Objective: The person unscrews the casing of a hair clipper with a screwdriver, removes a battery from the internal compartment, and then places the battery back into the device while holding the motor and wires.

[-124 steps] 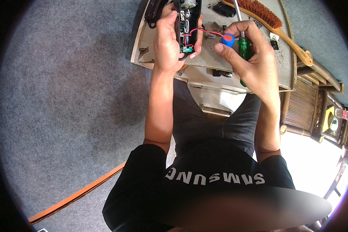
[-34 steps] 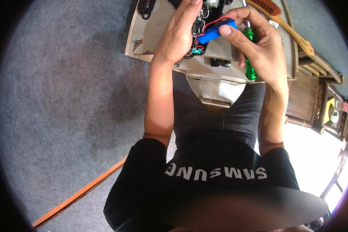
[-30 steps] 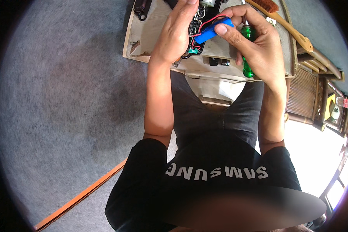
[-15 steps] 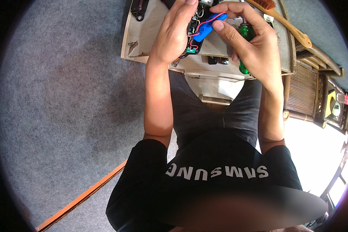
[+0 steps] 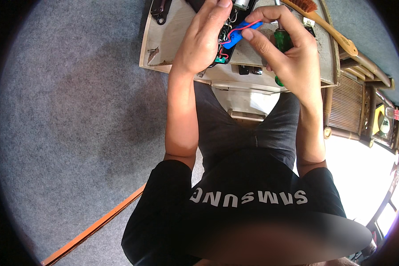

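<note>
My left hand [image 5: 198, 46] is closed around the left side of a small opened device, a black plastic housing [image 5: 230, 52] with wiring and a little green circuit board [image 5: 220, 59] exposed. A silver motor-like cylinder [image 5: 241, 4] shows at its far end. From the right, my right hand [image 5: 292, 55] pinches the outer end of a blue battery pack [image 5: 236, 39] between thumb and index finger. A red wire [image 5: 248, 25] runs along the pack to the device. The pack slants over the housing; its lower end is close to the wires. Fingers partly hide the housing's left side.
Beneath my right hand lies a screwdriver with a green handle [image 5: 283, 41]. A wooden-handled brush [image 5: 330, 24] rests along the table's right side [image 5: 319, 73]. Small black parts [image 5: 244, 69] sit near the front edge, a black tool [image 5: 159, 11] at far left. A bamboo chair [image 5: 346, 106] stands right.
The blue pack has tilted a little flatter, and its outer end sits slightly lower. My right fingertips have shifted slightly on it; my left hand and the device have moved slightly right.
</note>
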{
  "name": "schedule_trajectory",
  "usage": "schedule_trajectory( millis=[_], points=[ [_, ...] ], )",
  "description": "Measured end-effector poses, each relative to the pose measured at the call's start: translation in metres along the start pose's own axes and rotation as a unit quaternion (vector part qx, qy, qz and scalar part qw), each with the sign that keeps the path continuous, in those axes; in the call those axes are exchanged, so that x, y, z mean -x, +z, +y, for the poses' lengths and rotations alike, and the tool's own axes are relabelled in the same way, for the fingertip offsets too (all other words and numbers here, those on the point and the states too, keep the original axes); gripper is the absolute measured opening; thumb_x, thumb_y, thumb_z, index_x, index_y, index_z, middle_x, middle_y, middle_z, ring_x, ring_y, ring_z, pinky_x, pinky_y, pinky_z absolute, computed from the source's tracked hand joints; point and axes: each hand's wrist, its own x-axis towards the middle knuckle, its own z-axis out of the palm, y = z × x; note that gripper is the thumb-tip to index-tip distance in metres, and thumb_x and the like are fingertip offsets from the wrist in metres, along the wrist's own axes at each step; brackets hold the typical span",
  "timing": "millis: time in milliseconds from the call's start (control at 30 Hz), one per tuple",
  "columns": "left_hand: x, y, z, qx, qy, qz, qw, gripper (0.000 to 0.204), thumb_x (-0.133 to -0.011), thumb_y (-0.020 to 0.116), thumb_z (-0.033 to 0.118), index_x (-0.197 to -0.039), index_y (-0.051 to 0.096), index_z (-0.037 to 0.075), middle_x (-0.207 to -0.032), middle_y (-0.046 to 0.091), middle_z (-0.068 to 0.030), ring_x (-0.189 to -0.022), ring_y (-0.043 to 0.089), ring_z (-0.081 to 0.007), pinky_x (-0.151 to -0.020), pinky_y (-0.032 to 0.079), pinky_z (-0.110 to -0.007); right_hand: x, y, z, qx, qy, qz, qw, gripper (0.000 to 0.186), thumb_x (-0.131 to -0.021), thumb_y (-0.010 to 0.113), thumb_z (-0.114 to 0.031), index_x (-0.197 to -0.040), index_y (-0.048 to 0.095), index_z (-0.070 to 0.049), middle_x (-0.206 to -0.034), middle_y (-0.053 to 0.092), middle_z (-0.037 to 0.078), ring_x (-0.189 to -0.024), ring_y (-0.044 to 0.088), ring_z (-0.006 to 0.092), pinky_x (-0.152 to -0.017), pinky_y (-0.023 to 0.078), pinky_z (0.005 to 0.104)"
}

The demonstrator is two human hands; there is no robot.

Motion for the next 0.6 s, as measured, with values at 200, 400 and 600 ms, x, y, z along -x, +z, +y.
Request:
schedule_trajectory(
  millis=[200,400,600],
  points=[
    [0.011,0.003,-0.037,-0.119,0.077,0.123,0.982,0.047,-0.117,0.043,0.020,-0.150,0.047,-0.014,-0.153,0.054,-0.0260,-0.138,0.057,-0.0265,-0.117,0.045,-0.035,0.002,0.009,0.025,0.017,-0.170,-0.001,0.985,0.029,-0.091,0.088,-0.012,-0.114,0.073,-0.007,-0.089,0.069,-0.004,-0.059,0.057,0.0014,-0.049,0.039,0.0191],
    [0.008,-0.009,-0.049,-0.173,0.142,0.056,0.973,0.045,-0.117,0.042,0.014,-0.152,0.044,-0.015,-0.159,0.048,-0.0294,-0.143,0.054,-0.0299,-0.120,0.043,-0.038,-0.006,-0.003,-0.014,-0.164,0.118,-0.024,0.979,0.028,-0.088,0.087,-0.004,-0.108,0.068,0.000,-0.096,0.071,0.005,-0.094,0.067,0.0122,-0.085,0.054,0.0277],
    [0.005,-0.014,-0.028,-0.060,0.062,0.010,0.996,0.044,-0.117,0.044,0.012,-0.151,0.045,-0.014,-0.155,0.051,-0.0312,-0.136,0.059,-0.0299,-0.117,0.046,-0.037,-0.005,0.001,-0.018,-0.037,0.075,-0.003,0.996,0.031,-0.086,0.090,-0.006,-0.105,0.066,-0.001,-0.094,0.069,0.003,-0.090,0.065,0.0100,-0.080,0.052,0.0261]
  ],
)
